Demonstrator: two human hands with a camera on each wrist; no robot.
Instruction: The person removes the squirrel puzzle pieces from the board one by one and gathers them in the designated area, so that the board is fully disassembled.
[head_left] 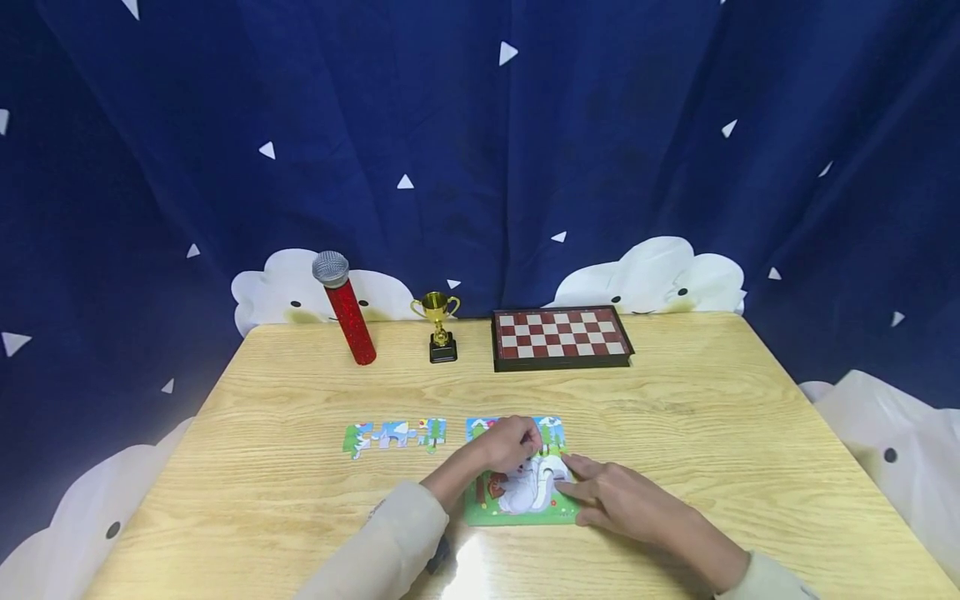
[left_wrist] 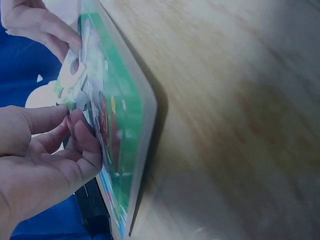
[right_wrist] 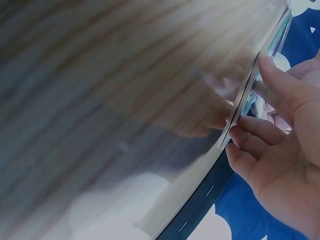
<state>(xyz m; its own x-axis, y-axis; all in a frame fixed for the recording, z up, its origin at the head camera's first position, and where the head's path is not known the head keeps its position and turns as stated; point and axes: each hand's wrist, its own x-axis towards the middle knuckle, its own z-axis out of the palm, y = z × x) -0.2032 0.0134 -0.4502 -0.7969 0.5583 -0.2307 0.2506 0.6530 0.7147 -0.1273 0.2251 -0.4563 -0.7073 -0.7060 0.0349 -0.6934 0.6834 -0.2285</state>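
A jigsaw puzzle (head_left: 504, 505) in a flat board lies at the table's front middle, showing a pale squirrel on green ground. My left hand (head_left: 512, 442) is over its upper part, thumb and fingertips pinching a small puzzle piece, mostly hidden by the fingers. A pale, raised-looking piece (left_wrist: 71, 75) shows just beyond those fingertips in the left wrist view. My right hand (head_left: 618, 498) rests at the board's right edge, fingers stretched onto the picture and thumb at the rim. Left of the board lie a few loose puzzle pieces (head_left: 393, 432) with trees and sky.
At the back of the wooden table (head_left: 720, 417) stand a red microphone (head_left: 351, 321), a small gold trophy cup (head_left: 437, 312) and a red-and-white checkered board (head_left: 561, 335) in a black frame. A dark blue curtain (head_left: 450, 108) hangs behind.
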